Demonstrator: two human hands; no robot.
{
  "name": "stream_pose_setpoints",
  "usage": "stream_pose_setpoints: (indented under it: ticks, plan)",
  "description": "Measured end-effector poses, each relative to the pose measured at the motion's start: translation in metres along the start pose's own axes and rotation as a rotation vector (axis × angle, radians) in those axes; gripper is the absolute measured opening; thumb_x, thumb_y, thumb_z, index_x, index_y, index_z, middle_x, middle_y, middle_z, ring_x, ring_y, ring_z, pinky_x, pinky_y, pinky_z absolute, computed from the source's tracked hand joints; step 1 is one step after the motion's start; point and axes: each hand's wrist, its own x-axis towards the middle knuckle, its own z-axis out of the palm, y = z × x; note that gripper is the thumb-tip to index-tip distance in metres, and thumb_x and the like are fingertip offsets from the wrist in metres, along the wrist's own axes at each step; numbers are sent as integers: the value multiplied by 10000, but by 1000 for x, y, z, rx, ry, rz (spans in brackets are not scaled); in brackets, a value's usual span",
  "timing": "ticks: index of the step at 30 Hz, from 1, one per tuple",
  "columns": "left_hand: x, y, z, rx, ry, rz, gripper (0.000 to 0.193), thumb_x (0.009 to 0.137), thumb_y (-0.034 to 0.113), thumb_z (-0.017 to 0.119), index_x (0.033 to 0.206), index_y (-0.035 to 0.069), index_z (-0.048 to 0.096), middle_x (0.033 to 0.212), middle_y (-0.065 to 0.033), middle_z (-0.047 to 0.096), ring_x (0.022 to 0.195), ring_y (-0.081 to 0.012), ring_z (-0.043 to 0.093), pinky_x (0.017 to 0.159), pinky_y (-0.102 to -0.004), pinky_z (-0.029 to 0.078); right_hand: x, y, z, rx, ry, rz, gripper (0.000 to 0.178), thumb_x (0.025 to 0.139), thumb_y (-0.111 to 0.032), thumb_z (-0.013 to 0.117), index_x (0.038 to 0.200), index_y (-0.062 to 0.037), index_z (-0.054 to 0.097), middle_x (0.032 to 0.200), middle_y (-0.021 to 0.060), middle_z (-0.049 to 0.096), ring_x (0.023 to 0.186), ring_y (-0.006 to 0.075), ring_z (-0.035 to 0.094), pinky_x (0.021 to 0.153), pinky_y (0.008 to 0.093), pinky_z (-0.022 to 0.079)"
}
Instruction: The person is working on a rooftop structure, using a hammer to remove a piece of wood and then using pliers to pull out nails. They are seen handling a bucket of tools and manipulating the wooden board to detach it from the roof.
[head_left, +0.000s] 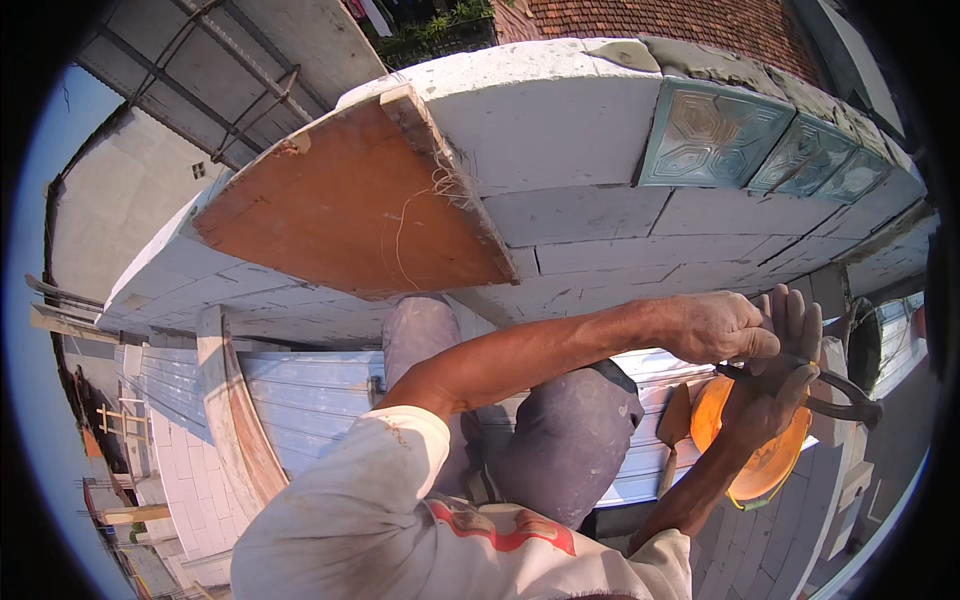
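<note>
My left hand [712,327] reaches across to the right and is closed, its fingertips against my right hand; what they pinch, if anything, is hidden. My right hand [778,385] is raised beside it, with the thumb bent over a pair of dark metal pincers [850,400] and the other fingers stretched upward. The pincers lie across the palm, their rounded head pointing right. Below my right hand sits an orange bucket [762,478] with a yellow handle. A pointed trowel [675,418] lies just left of the bucket.
Ahead curves a white block wall [590,215] with patterned glass blocks [715,135] and grey mortar on top. An orange-brown board [345,205] leans against it. Corrugated metal sheeting [300,385] lies beneath me, crossed by a wooden plank [235,410]. Steel bars [240,60] show at upper left.
</note>
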Motion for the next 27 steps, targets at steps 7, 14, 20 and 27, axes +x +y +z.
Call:
stream_pose_setpoints:
  ticks: [7, 14, 20, 27]
  plan:
    - [-166, 101, -54, 709, 464, 246, 277, 905, 253, 773, 1050, 24, 718, 974, -130, 677, 876, -305, 711, 780, -417, 579, -47, 16, -14, -171, -67, 338, 499, 1110, -384, 470, 1385, 28, 529, 759, 37, 559, 633, 124, 531, 626, 311, 489]
    - [-227, 197, -192, 1956, 454, 56, 363, 827, 118, 741, 1155, -26, 682, 1052, -210, 712, 988, -329, 690, 857, -448, 549, -51, 14, 33, -498, -311, 653, 327, 1028, -143, 625, 1280, -39, 444, 758, 62, 633, 482, 63, 510, 414, 226, 402]
    - [-206, 229, -207, 1673, 278, -821, 369, 879, 117, 656, 1236, 25, 675, 1164, -191, 697, 1109, -343, 647, 1026, -446, 499, -28, 14, 65, -568, -426, 539, 219, 1023, -132, 624, 1099, -54, 435, 796, 91, 678, 498, 88, 556, 426, 240, 438]
    - [-188, 195, -290, 1806, 68, -885, 408, 951, 295, 586, 1245, 25, 668, 1268, -177, 693, 1150, -322, 647, 984, -440, 506, -36, 23, 72, -429, -448, 562, 227, 1024, -158, 630, 1067, -57, 431, 789, 89, 676, 498, 98, 567, 415, 252, 437]
